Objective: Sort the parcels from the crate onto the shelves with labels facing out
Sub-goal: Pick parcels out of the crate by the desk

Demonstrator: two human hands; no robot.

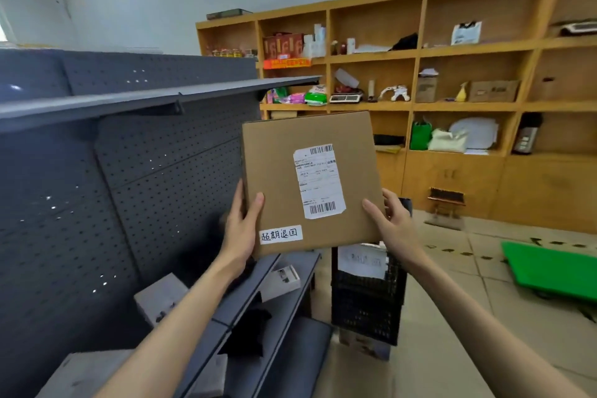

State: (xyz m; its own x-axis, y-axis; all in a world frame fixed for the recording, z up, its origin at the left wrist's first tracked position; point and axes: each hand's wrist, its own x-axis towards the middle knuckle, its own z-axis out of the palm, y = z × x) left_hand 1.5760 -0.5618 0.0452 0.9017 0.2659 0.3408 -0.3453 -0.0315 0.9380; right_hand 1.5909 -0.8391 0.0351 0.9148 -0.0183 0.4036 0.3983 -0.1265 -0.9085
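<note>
A flat brown cardboard parcel (284, 158) is held upright in front of me, its white shipping label (318, 181) and a small handwritten sticker (280, 234) facing me. My left hand (242, 226) grips its lower left edge, thumb on the front. My right hand (392, 223) grips the lower right corner, thumb on the front. Below the parcel stands a black plastic crate (368, 300) with a white parcel (363, 260) inside. The dark grey metal shelf unit (145, 171) stands at the left, beside the parcel.
Grey and white parcels (161, 297) and a black bag (245, 333) lie on the lower grey shelves. A wooden shelving wall (452, 74) with assorted goods fills the back. A green platform cart (549, 268) sits on the tiled floor at the right.
</note>
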